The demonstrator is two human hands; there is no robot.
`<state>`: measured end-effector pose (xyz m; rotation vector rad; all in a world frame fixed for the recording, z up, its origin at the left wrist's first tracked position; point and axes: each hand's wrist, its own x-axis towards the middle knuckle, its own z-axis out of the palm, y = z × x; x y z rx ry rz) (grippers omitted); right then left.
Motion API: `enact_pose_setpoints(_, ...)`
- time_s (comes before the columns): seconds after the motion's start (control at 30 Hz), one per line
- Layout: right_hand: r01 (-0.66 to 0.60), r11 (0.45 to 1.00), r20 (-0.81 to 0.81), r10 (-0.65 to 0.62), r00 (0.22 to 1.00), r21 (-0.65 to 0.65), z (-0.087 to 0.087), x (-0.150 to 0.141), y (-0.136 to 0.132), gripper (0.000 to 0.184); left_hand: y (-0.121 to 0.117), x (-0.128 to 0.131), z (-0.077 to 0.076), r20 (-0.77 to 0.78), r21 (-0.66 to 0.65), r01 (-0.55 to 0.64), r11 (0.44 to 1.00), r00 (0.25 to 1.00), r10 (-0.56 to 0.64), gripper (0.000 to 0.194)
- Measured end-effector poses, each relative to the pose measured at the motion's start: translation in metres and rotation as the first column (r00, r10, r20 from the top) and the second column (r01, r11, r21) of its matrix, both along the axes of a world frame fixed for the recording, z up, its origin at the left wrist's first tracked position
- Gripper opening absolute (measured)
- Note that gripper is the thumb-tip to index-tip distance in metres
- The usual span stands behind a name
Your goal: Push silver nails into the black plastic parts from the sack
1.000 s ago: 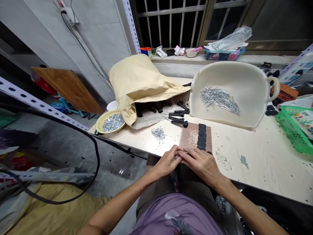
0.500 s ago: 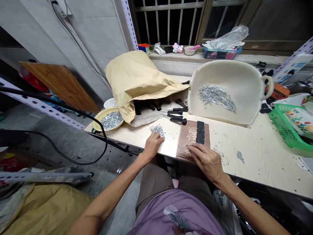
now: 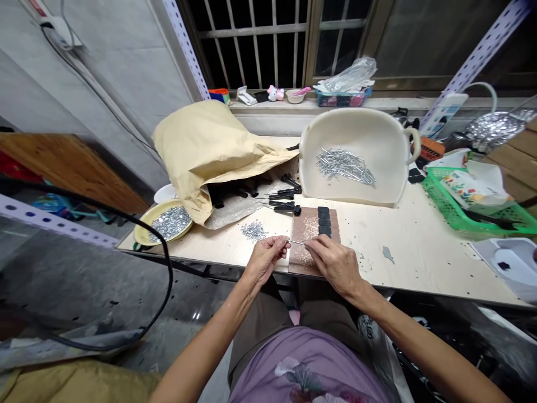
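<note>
My right hand (image 3: 334, 262) pinches one end of a thin metal pin (image 3: 297, 243), which points left. At the pin's other end, the thumb and fingertips of my left hand (image 3: 268, 256) are closed on what looks like a small washer, mostly hidden by the fingers. Just beyond my left hand lies a loose pile of small metal washers (image 3: 254, 230). Beneath and behind my right hand is a brown board (image 3: 302, 221) dotted with pale specks. A column of black pads (image 3: 324, 220) sits on it. Similar metal pins (image 3: 346, 167) are heaped in the white basin (image 3: 352, 193).
A yellow bowl (image 3: 142, 226) of small metal pieces stands at the table's left edge. Beside it lies a big paper sack (image 3: 218, 140) with black-handled tools (image 3: 285, 201) at its mouth. A green basket (image 3: 453, 218) is at right. A black cable (image 3: 170, 268) loops at left.
My hands were together at the table edge; then my left hand reached to the washer pile. Now it has come right to the pin's tip. The view has turned right.
</note>
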<state>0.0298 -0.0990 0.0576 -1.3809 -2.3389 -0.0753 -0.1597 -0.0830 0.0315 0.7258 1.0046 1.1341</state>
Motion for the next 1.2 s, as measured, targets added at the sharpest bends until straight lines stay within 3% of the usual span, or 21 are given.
enact_pose_setpoints(0.17, 0.021, 1.000, 0.019, -0.021, 1.000, 0.006, 0.003, 0.008, -0.001, 0.026, 0.002, 0.011, 0.006, 0.047, -0.025, 0.005, 1.000, 0.999, -0.004, 0.030)
enact_pose_setpoints(0.4, 0.045, 0.998, 0.025, -0.046, 0.999, 0.043, 0.003, 0.012, -0.003, 0.027, 0.005, 0.016, 0.006, -0.218, 0.168, -0.016, 0.986, 0.974, 0.053, 0.027)
enact_pose_setpoints(0.6, 0.079, 0.996, -0.031, -0.078, 0.996, 0.031, 0.003, 0.015, -0.006, 0.025, 0.009, 0.019, 0.007, -0.309, 0.226, 0.022, 0.974, 0.950, 0.050, 0.026)
enact_pose_setpoints(1.07, 0.180, 0.983, -0.079, -0.182, 0.980, -0.031, -0.010, 0.020, -0.003, 0.021, 0.016, 0.027, 0.005, -0.342, 0.146, 0.110, 0.983, 0.938, -0.054, 0.028)
enact_pose_setpoints(1.2, 0.178, 0.973, -0.118, -0.196, 0.974, -0.146, -0.015, 0.023, 0.001, 0.020, 0.019, 0.029, 0.005, -0.389, 0.177, 0.160, 0.971, 0.918, -0.080, 0.027)
